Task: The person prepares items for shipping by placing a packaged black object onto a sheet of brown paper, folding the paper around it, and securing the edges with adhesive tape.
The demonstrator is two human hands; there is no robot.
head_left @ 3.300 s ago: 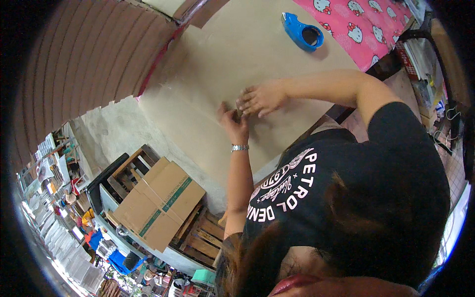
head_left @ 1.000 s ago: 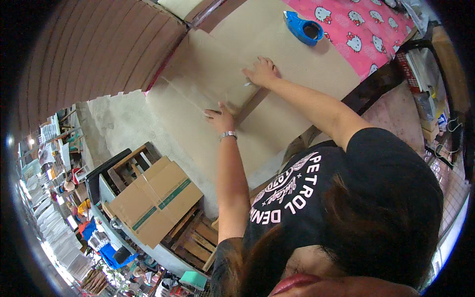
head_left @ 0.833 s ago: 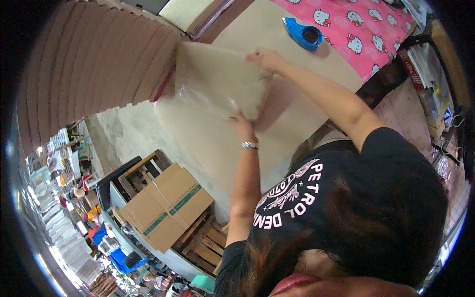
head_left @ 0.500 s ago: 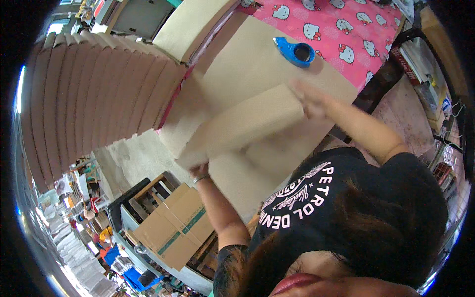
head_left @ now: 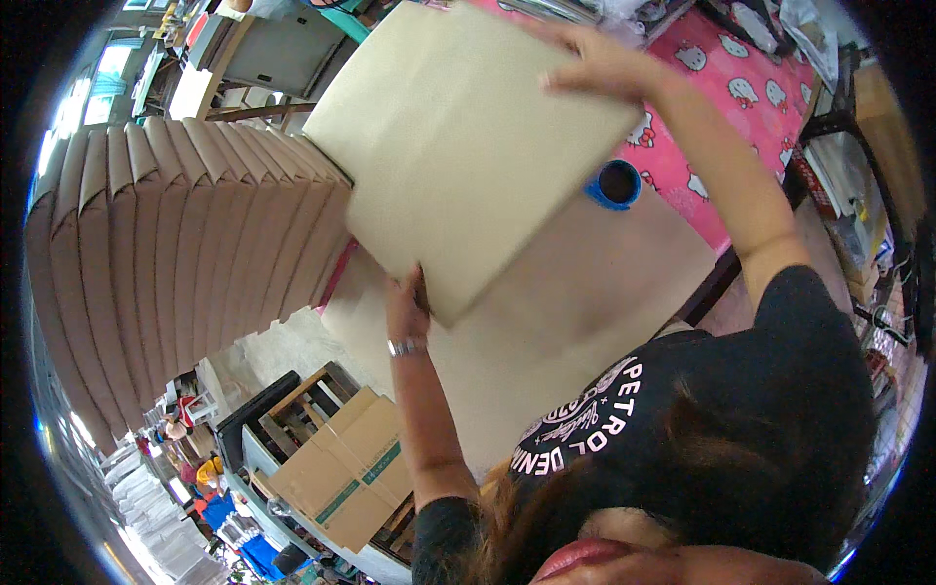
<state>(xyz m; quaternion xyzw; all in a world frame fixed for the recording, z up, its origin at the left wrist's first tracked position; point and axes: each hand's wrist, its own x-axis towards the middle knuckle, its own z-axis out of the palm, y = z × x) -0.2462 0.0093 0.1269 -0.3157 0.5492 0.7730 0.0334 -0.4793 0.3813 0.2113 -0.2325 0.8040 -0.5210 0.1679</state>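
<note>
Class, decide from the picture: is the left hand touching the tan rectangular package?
Touching: the head view shows the left hand gripping the tan rectangular package by its lower edge.

Right grip blurred; blue dispenser partly hidden, apparently behind tan package.

1. Flat paper-wrapped package: raised from the tabletop and shifted to the far end; its broad face, rather than the narrow side of a half second ago, now meets the viewer.
2. Left hand: formerly close beside the right, now well apart, gripping the package's near corner.
3. Right hand: moved out to the far right edge; motion blur leaves its contact uncertain.
4. Blue tape dispenser: previously wholly visible, now partly hidden behind the package.
</note>
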